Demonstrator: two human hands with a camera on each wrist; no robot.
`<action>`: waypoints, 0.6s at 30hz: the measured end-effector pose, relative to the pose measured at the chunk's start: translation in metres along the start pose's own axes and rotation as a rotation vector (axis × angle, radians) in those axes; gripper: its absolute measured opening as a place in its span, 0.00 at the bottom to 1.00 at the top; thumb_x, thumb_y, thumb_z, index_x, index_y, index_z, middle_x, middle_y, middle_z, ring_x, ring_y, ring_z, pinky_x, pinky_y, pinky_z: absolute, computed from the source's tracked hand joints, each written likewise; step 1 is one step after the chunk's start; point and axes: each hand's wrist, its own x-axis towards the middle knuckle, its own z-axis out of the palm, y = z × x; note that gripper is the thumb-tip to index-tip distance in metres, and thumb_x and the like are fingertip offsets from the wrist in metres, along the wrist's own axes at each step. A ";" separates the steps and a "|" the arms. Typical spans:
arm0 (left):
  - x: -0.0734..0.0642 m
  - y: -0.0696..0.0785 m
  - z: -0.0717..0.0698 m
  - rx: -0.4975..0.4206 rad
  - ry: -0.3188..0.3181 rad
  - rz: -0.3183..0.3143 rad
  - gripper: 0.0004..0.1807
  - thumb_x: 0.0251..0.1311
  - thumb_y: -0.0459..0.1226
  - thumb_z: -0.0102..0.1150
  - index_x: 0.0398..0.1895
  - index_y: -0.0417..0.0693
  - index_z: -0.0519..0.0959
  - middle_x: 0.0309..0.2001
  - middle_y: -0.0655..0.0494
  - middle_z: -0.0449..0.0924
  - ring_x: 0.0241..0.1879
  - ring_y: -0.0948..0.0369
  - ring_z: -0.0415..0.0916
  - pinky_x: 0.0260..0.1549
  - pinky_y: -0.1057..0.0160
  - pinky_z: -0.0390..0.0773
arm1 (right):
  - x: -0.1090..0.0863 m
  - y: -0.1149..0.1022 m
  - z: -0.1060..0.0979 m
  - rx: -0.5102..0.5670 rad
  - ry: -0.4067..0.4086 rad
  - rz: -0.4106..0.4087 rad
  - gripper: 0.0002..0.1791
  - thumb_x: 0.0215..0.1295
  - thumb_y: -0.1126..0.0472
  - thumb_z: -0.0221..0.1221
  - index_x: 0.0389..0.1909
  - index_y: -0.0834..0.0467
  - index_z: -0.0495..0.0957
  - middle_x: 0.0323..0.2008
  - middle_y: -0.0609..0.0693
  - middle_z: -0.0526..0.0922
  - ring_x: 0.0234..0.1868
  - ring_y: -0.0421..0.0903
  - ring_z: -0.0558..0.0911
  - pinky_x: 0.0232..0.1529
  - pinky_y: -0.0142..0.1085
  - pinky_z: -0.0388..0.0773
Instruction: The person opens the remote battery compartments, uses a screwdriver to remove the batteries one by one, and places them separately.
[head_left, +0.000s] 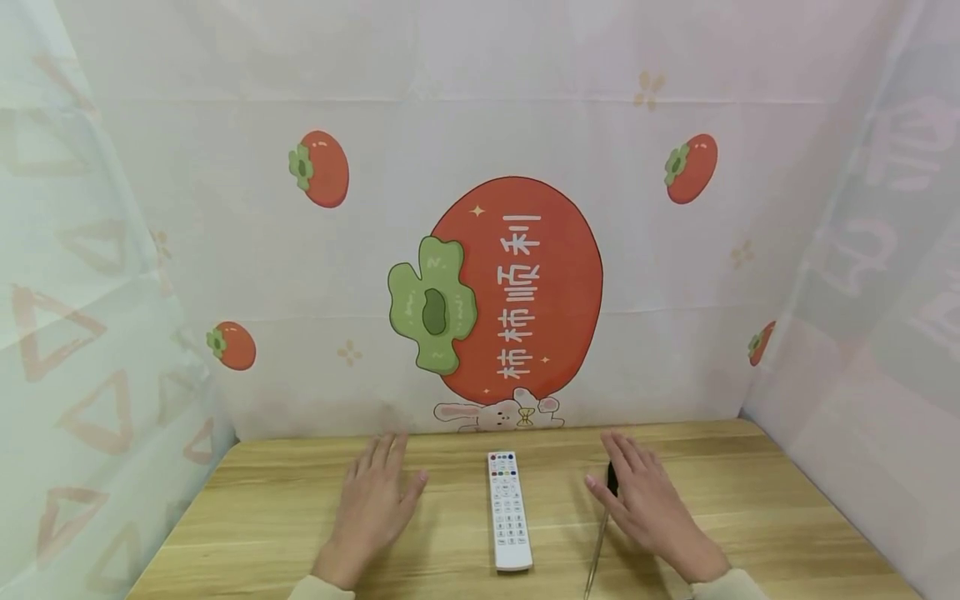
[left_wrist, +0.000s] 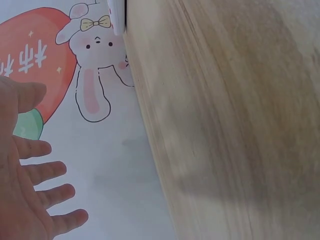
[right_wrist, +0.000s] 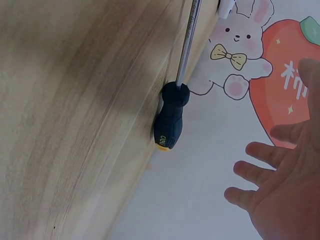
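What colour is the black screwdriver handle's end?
The black handle has a yellow end, clearest in the right wrist view.

My left hand (head_left: 375, 498) lies open-fingered at lower left; my right hand (head_left: 647, 504), lower right, partly hides a black-handled tool (head_left: 612, 480). Between them, bottom centre, a white remote (head_left: 510, 512) lies on the wooden table (head_left: 262, 517).
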 end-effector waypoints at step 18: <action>0.002 0.019 0.009 -0.036 -0.030 0.012 0.32 0.69 0.47 0.62 0.68 0.35 0.72 0.61 0.37 0.76 0.62 0.38 0.71 0.59 0.35 0.71 | -0.004 -0.009 0.004 0.031 -0.023 0.014 0.36 0.73 0.46 0.60 0.70 0.67 0.67 0.64 0.66 0.74 0.65 0.66 0.72 0.65 0.61 0.68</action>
